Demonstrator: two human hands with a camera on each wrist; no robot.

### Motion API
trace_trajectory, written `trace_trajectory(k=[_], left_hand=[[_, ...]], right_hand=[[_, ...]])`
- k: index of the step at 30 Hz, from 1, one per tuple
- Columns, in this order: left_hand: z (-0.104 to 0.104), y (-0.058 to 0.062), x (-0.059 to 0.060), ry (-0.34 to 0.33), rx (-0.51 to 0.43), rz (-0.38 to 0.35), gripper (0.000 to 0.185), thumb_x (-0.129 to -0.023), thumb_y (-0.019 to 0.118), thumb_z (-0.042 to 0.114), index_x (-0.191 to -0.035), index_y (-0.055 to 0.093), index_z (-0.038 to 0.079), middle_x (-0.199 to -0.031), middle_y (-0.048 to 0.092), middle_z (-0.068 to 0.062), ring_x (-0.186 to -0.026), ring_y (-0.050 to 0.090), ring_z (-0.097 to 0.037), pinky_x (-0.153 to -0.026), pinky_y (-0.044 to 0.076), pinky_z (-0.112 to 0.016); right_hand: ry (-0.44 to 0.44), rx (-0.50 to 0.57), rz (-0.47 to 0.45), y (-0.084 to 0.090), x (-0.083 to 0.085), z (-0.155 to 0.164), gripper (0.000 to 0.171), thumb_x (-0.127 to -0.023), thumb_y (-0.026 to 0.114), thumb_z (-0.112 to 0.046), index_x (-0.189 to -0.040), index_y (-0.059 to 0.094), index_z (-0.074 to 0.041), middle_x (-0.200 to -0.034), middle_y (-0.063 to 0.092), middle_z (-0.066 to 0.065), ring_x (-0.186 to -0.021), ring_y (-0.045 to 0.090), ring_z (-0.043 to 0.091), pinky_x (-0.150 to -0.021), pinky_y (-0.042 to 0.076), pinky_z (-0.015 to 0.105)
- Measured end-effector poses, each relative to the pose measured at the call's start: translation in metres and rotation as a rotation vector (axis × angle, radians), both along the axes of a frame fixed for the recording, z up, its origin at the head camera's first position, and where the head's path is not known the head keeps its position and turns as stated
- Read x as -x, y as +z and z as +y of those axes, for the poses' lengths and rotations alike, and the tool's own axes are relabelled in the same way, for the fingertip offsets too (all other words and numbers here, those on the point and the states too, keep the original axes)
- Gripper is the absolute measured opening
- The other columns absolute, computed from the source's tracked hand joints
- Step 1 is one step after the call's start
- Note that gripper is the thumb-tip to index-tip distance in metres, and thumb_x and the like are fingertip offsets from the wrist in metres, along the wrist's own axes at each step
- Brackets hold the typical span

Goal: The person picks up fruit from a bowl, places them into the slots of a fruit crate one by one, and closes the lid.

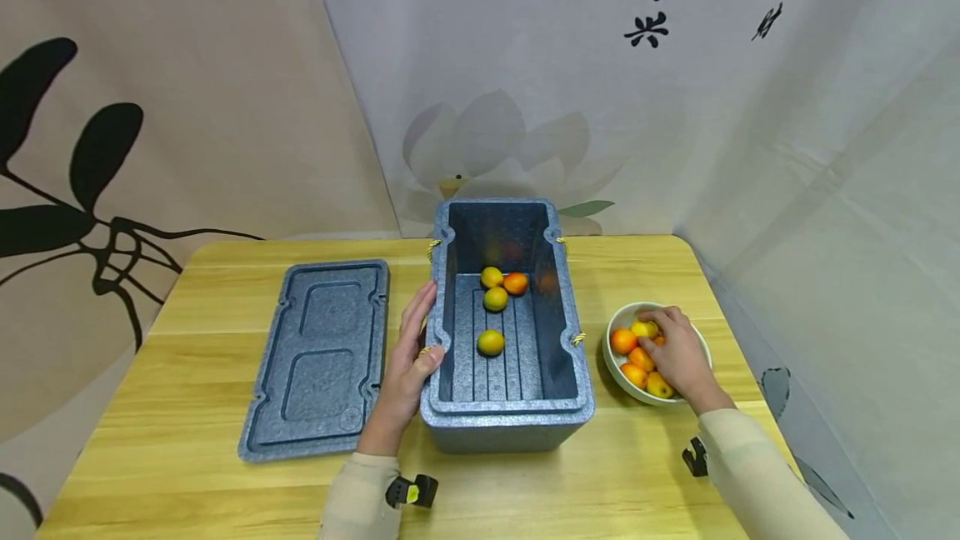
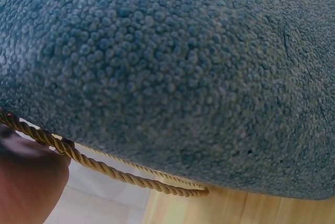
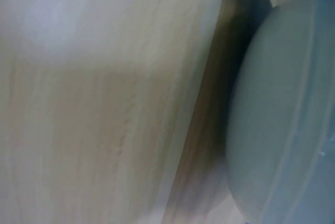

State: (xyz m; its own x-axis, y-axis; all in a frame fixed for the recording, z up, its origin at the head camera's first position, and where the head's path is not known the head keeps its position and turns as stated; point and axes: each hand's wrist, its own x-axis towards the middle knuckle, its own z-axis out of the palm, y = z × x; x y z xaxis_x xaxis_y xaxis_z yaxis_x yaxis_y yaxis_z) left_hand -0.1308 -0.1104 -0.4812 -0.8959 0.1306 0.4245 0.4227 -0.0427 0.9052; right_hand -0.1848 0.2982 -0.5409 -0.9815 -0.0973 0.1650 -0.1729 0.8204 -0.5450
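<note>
Your left hand (image 1: 408, 352) lies flat against the foam box (image 1: 506, 423). Your right hand (image 1: 675, 350) curls over fruit (image 1: 643, 329) in the bowl (image 1: 611, 373) at 3 o'clock; a loose grip could drop it.

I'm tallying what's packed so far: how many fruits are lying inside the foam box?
4. Three cluster at the far end of the foam box: yellow, orange-red, yellow. One lies alone nearer the middle. The near wall may hide more.
</note>
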Motion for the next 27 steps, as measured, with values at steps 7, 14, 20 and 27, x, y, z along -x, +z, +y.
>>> trace_trajectory(k=[7, 14, 20, 27], left_hand=[[0.001, 0.0, 0.0, 0.001, 0.001, 0.004, 0.069, -0.09, 0.048, 0.022, -0.155, 0.028, 0.007, -0.161, 0.018, -0.006, -0.145, 0.015, -0.028, -0.107, 0.008, -0.068], [0.0, 0.0, 0.0, -0.005, -0.007, -0.011, 0.069, -0.09, 0.047, 0.018, -0.155, 0.028, 0.008, -0.161, 0.018, -0.006, -0.145, 0.014, -0.027, -0.107, 0.009, -0.066], [0.0, 0.001, 0.0, -0.011, -0.006, -0.017, 0.068, -0.091, 0.047, 0.017, -0.156, 0.028, 0.01, -0.162, 0.017, -0.004, -0.146, 0.014, -0.026, -0.108, 0.008, -0.066], [0.0, 0.001, 0.0, 0.0, 0.006, -0.026, 0.069, -0.09, 0.046, 0.017, -0.156, 0.028, 0.012, -0.161, 0.018, -0.003, -0.145, 0.014, -0.026, -0.106, 0.007, -0.069]], right_hand=[[-0.014, 0.041, 0.033, 0.002, -0.002, -0.001, 0.03, -0.084, 0.072, 0.001, -0.113, 0.065, 0.003, -0.11, 0.053, 0.02, -0.104, 0.051, 0.04, -0.09, 0.04, 0.055], [-0.03, 0.071, 0.052, 0.004, -0.002, -0.002, 0.033, -0.084, 0.073, 0.0, -0.116, 0.064, 0.003, -0.108, 0.053, 0.019, -0.1, 0.056, 0.039, -0.087, 0.046, 0.053], [-0.039, 0.113, 0.034, 0.013, -0.003, -0.002, 0.033, -0.087, 0.07, 0.001, -0.118, 0.062, 0.005, -0.113, 0.051, 0.02, -0.103, 0.057, 0.042, -0.088, 0.048, 0.053], [-0.039, 0.189, 0.046, 0.028, -0.002, -0.004, 0.032, -0.087, 0.07, 0.002, -0.118, 0.061, 0.007, -0.114, 0.05, 0.02, -0.106, 0.057, 0.041, -0.09, 0.048, 0.048]])
